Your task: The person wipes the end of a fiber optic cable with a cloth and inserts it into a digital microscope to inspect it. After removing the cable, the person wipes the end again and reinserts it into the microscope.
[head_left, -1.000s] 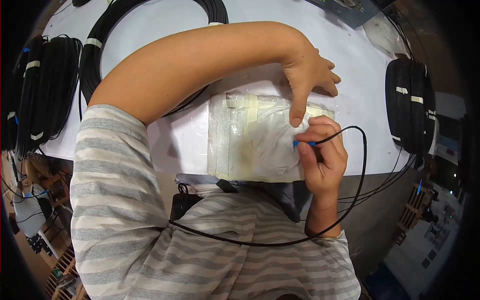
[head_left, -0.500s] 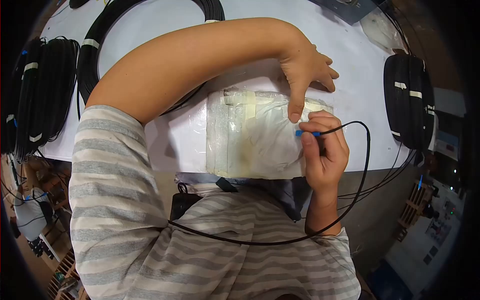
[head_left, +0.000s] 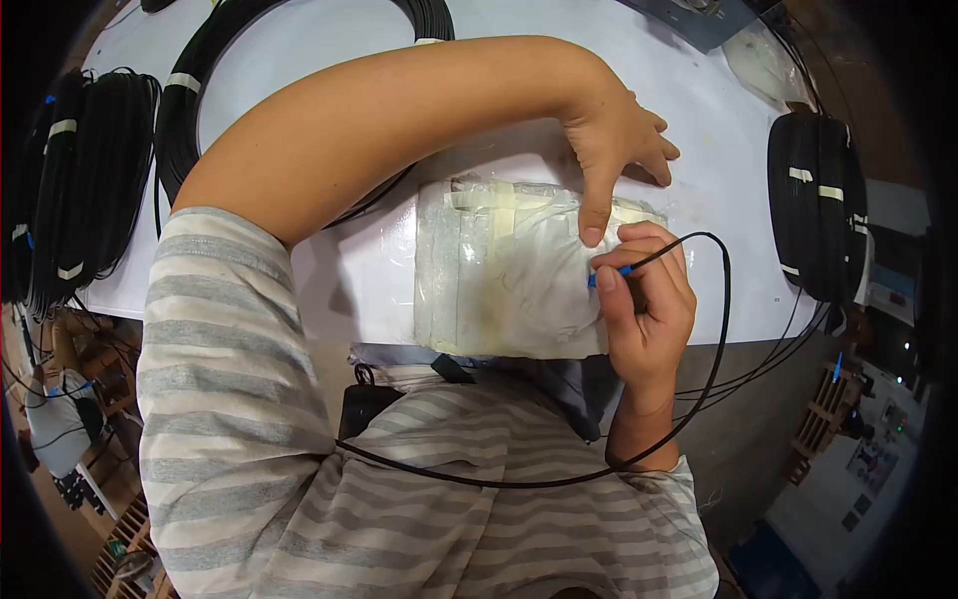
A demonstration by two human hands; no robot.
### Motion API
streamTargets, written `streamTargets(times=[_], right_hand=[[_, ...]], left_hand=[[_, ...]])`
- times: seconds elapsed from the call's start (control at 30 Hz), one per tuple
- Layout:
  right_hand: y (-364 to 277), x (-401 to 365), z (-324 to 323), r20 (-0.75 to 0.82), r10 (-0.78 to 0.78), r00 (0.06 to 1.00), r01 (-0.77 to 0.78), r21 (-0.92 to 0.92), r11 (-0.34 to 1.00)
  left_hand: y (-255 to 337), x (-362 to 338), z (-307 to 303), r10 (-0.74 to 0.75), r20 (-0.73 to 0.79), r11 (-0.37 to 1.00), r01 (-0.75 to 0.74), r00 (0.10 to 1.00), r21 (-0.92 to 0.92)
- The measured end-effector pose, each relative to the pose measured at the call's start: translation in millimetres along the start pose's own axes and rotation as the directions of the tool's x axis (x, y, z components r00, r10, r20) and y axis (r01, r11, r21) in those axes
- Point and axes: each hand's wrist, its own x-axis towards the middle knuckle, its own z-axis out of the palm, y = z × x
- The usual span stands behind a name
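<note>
Desk (head_left: 736, 270) extends from the spread left hand (head_left: 611, 138), thumb on pad (head_left: 534, 280), to a black coil (head_left: 801, 220). Right hand (head_left: 651, 314) pinches a blue connector (head_left: 594, 281) near the pad's right edge, its grip partly hiding it.

no legible text, brands, numbers

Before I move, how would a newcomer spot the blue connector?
On the white table, find the taped pad at the near edge. Over its right side, the right hand pinches the blue connector tipping a black cable. Its blue sets it apart from pad and cable.
</note>
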Motion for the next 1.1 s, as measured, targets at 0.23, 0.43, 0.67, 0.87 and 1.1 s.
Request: streamTargets(times=[0.23,0.43,0.67,0.87,1.1], right_hand=[[-0.5,0.7,2.4,-0.024,0.002,1.0,-0.001,0.013,1.0],[-0.8,-0.2,4.9,-0.049,0.048,0.998,-0.044,0.076,0.996],[2.4,-2.6,4.7,-0.031,0.027,0.999,-0.026,0.046,0.999],[4.9,-3.3,3.3,-0.019,-0.025,1.0,0.025,0.014,1.0],[3.6,-3.9,8.1,-0.07,0.014,0.997,-0.011,0.053,0.999]], left_hand=[[-1.0,1.0,0.4,0.015,0.002,1.0,-0.015,1.0,-0.007],[0.5,1.3,0.1,-0.003,0.003,1.0,0.003,1.0,0.028],[-0.1,0.7,0.0,0.002,-0.004,1.0,-0.002,1.0,0.005],[-2.2,2.4,2.2,0.011,-0.005,1.0,-0.011,1.0,-0.013],[0.9,1.5,-0.9,-0.004,0.006,1.0,0.004,1.0,0.014]])
